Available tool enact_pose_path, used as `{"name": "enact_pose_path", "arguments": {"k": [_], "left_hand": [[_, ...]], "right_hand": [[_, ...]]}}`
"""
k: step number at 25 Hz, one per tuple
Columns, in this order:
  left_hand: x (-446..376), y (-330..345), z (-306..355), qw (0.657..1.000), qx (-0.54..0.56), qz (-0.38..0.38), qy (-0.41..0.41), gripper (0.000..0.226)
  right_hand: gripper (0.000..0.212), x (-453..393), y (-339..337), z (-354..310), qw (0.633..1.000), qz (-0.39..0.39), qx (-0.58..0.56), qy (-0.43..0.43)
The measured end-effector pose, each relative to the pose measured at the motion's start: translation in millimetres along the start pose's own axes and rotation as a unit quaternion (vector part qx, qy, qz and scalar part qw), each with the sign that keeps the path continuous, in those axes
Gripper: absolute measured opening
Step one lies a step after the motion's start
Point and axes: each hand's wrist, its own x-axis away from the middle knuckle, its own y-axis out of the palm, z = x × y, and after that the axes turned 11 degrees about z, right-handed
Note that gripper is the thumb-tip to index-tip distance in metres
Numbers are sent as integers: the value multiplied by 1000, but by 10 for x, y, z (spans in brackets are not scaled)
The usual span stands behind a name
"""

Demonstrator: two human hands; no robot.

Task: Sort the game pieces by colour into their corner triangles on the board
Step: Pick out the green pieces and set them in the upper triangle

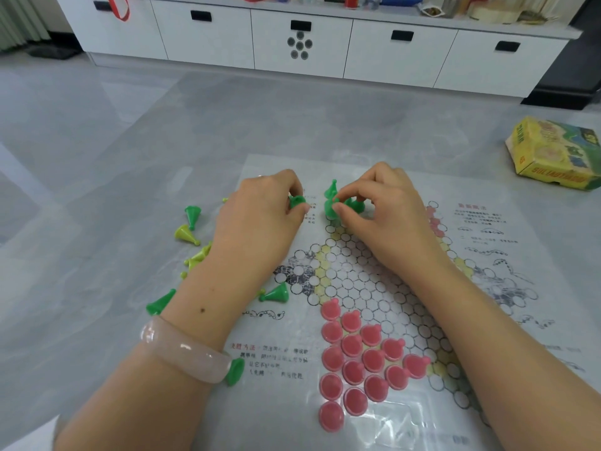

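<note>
Grey floor carries the board [406, 203] at centre frame. Left hand [260, 219] pinches a green piece [296, 202]; right hand [387, 209] pinches another among green pieces [332, 194] at the top triangle. Pink pieces [357, 356] fill the bottom triangle.

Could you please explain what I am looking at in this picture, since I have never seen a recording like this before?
There is no machine here: a person wears a camera on the head, looking down at their own two hands. The left hand, with a pale bangle on its wrist, pinches a green piece. The right hand holds its fingers on a cluster of green pieces at the far corner of the board, a printed sheet on the grey floor. Pink pieces fill the near triangle. Loose green and yellow pieces lie to the left, and a yellow box lies to the right.
</note>
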Motion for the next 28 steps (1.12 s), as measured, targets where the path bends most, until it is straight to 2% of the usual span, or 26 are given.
{"name": "enact_pose_path", "arguments": {"k": [10,15,25,28], "left_hand": [[22,-20,39,1000,6,9,-15,17],[15,-12,36,1000,3,5,-16,17],[31,-49,68,1000,22,-6,-10,20],[47,-55,75,999,51,-7,-3,26]], "right_hand": [[9,-4,25,26,999,-15,40,-15],[10,-6,28,22,1000,4,24,-15],[11,-16,24,29,1000,-13,20,-13],[18,-21,-10,12,1000,16,-13,-7]]}}
